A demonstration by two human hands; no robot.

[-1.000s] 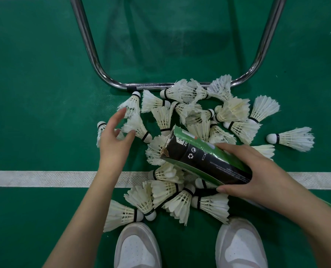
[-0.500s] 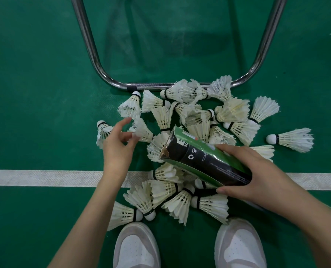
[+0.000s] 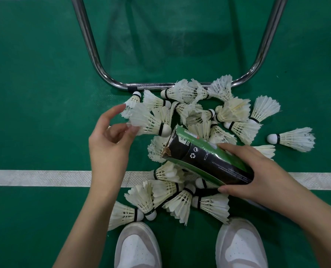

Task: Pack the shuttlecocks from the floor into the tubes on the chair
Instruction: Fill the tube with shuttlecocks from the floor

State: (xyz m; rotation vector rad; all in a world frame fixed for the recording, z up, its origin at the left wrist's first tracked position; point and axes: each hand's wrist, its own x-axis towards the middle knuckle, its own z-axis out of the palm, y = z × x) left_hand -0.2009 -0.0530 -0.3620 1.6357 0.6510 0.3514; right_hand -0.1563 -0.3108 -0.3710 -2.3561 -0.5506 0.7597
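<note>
From the head camera I see my right hand wrapped round the black-and-green tube, its torn mouth tilted left over the shuttlecock pile. My left hand seemingly pinches one shuttlecock by its feathers. Bare green floor lies leftward; the chrome chair frame borders the pile's far edge.

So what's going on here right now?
A person crouches over a pile of shuttlecocks on the green court floor. The right hand grips a black-and-green shuttlecock tube, its torn open end toward the left hand, which pinches one shuttlecock by its feathers, cork toward the tube. It is not yet inside. A chrome chair leg frame stands behind.
</note>
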